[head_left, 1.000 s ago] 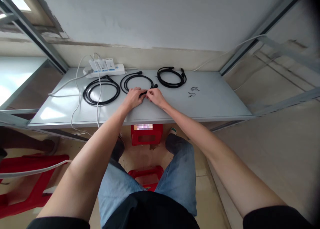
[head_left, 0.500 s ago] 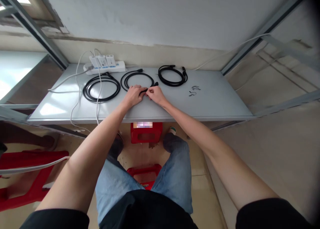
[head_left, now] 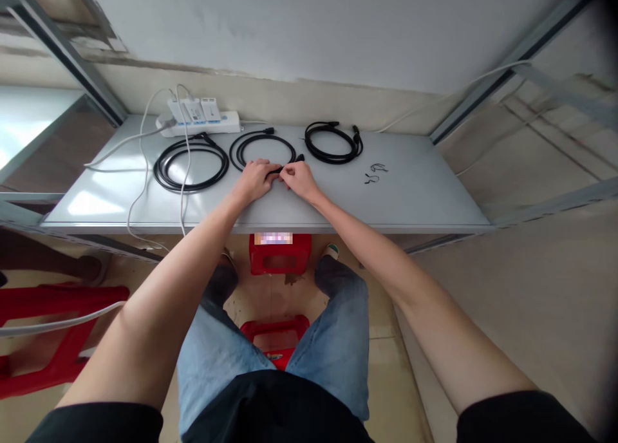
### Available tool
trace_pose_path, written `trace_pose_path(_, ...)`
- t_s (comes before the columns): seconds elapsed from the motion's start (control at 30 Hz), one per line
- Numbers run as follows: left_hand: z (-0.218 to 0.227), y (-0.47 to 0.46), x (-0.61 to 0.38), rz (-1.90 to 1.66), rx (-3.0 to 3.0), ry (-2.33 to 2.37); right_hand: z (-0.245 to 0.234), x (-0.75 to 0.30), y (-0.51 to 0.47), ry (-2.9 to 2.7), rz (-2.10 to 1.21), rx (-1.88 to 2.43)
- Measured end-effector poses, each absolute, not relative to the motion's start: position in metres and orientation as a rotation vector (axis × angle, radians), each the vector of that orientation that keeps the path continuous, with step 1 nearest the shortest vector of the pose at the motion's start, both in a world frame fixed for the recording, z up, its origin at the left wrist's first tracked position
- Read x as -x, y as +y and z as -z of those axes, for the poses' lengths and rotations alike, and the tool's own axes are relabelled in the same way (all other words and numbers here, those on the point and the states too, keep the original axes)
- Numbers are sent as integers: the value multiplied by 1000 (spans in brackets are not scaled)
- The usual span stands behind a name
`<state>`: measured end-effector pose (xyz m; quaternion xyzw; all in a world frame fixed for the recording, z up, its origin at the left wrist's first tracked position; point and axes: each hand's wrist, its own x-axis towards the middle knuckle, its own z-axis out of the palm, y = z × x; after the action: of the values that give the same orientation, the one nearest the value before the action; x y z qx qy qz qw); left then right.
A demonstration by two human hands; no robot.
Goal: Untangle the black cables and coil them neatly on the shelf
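And here we are at the table (head_left: 415,192), both hands in tight at the front of the middle coil of black cable (head_left: 262,136)! The left hand (head_left: 252,180) comes in from the near edge, fingers curled and pressed together on a thin black stretch of that cable, and the right hand (head_left: 300,181) meets it just beside, its fingers (head_left: 290,174) pinching the same stretch, the two sets of fingertips almost touching. A small black plug (head_left: 300,158) pokes up just past the right hand, while the coil lies flat on the table right behind the hands. To the left, a second coil of black cable (head_left: 190,190) sits flat with a white cord (head_left: 186,172) running across it, and to the right, a third coil of black cable (head_left: 333,160) lies well clear of the hands, plugs bunched at its right side. Along the back, a white power strip (head_left: 226,122) carries white plug-in chargers (head_left: 193,110), and out on the right of the table, some small dark squiggles (head_left: 375,172) are too small to call. Below the table edge, a red plastic stool (head_left: 280,255) stands beyond the person's blue jeans (head_left: 333,340).
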<state>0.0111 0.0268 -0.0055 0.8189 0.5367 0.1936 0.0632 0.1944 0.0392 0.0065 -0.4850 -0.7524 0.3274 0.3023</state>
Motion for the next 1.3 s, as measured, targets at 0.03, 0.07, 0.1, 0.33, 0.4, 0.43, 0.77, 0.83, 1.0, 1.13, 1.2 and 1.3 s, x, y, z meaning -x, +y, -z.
trace_pose_path(0.03, 6, 28, -11, -587, -2473, 1621, -6, -195, 39, -1998, -863, 1283)
trace_pose_path(0.07, 7, 28, -11, -591, -2471, 1620, -6, -195, 39, -2003, -855, 1280)
trace_pose_path(0.1, 7, 29, -11, -595, -2468, 1619, -5, -195, 40, -2014, -843, 1279)
trace_pose_path(0.33, 9, 31, -10, -634, -2445, 1616, 0, -192, 40, -2204, -460, 1380)
trace_pose_path(0.4, 8, 30, -10, -631, -2452, 1615, 2, -192, 39, -2275, -378, 1369)
trace_pose_path(0.43, 7, 30, -10, -628, -2454, 1615, 3, -192, 39, -2301, -355, 1356)
trace_pose_path(0.77, 8, 30, -9, -628, -2464, 1638, 5, -192, 30, -2391, -188, 1356)
trace_pose_path(0.83, 8, 30, -9, -627, -2461, 1646, 4, -189, 25, -2421, -118, 1439)
trace_pose_path(1.0, 4, 28, -10, -591, -2445, 1679, 0, -183, 18, -2415, -61, 1550)
trace_pose_path(1.13, 2, 26, -11, -571, -2442, 1698, 0, -181, 18, -2385, -73, 1579)
trace_pose_path(1.2, 2, 25, -11, -576, -2443, 1710, 0, -181, 18, -2380, -87, 1567)
trace_pose_path(1.3, 2, 25, -11, -587, -2449, 1733, 1, -182, 19, -2368, -106, 1519)
